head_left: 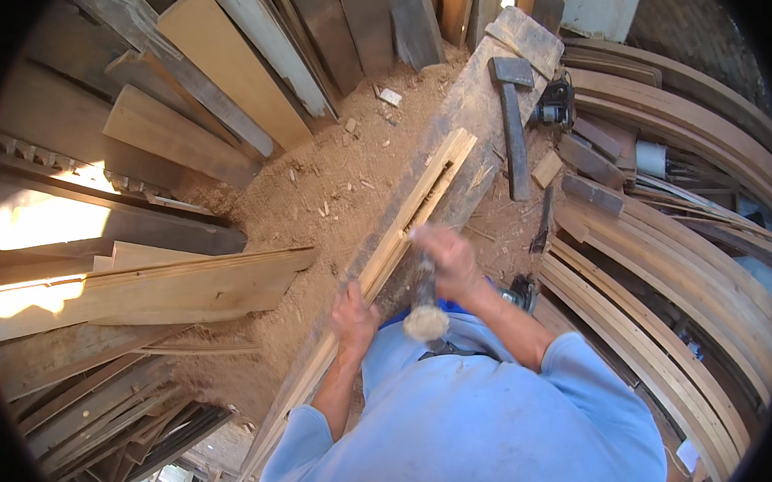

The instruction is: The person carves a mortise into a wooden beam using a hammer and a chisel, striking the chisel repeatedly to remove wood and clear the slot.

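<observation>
A long pale timber (378,263) lies along a worn wooden bench (473,71), with a narrow slot (436,190) cut into its upper face. My left hand (353,318) is closed over the timber's near part, pressing on it. Blurred by motion, my right hand (450,257) grips a dark, thick-handled tool (425,302) beside the slot. The handle's pale round end faces up toward me, and its other end is hidden near the fingers. Farther along the bench rests a hammer (512,116) with a dark block head and a long handle.
Sawdust and chips (314,192) cover the floor on the left. Boards (228,66) lean at the back left, and more planks (196,286) jut in from the left. Curved stacks of timber (652,314) fill the right side. A dark power tool (555,105) sits beside the hammer.
</observation>
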{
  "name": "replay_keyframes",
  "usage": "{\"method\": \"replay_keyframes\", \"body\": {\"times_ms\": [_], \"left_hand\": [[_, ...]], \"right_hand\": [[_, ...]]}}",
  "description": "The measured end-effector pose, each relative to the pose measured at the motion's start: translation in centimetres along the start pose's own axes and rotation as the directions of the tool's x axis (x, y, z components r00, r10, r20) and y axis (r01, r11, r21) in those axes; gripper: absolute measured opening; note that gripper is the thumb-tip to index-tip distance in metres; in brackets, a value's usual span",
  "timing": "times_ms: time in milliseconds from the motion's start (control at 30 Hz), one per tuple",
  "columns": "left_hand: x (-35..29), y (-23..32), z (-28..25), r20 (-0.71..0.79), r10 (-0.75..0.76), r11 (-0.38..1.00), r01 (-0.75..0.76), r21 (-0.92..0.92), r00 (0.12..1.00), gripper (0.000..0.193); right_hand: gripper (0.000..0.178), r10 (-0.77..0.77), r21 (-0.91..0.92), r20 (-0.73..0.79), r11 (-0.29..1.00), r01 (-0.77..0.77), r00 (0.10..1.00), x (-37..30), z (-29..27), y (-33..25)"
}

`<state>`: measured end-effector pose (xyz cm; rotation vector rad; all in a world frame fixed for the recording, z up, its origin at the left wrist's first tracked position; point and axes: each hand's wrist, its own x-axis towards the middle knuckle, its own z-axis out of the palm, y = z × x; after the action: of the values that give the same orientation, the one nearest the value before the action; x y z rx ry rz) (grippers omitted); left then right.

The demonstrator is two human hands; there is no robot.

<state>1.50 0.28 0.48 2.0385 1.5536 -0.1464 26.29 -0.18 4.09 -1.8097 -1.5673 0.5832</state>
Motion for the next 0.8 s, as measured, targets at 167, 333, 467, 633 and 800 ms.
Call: {"method": "replay_keyframes", "body": {"times_ms": [167,333,467,633,800], "left_hand": [[-0.2,0.3,-0.2,-0.054,0.023,1.0,-0.022,0.018,0.998,0.038],[-0.2,0.1,0.2,-0.066,0.042,0.999,-0.042,0.002,0.997,0.037],[-0.7,0.0,0.5,-0.073,0.044,0.999,-0.042,0.026,0.996,0.037],[0.0,-0.7,0.7,-0.022,-0.039,0.998,0.04,0.039,0.999,0.044],[3.7,-1.4,-3.6,0.251,-0.132,0.991,0.119,0.068,0.959,0.068]], "right_hand": [[0.037,-0.003,0.079,-0.18,0.997,0.017,0.984,1.5,-0.5,7.8],[0.044,-0.031,-0.153,-0.199,0.988,0.0,0.98,4.8,-3.4,8.8],[0.04,-0.025,-0.122,-0.05,0.992,0.019,0.998,-0.5,0.1,1.0],[0.031,0.001,0.069,0.069,0.998,-0.006,0.998,-0.8,-0.2,2.1],[0.008,0.238,0.146,-0.141,0.965,-0.218,0.961,1.2,-5.6,3.5]]}}
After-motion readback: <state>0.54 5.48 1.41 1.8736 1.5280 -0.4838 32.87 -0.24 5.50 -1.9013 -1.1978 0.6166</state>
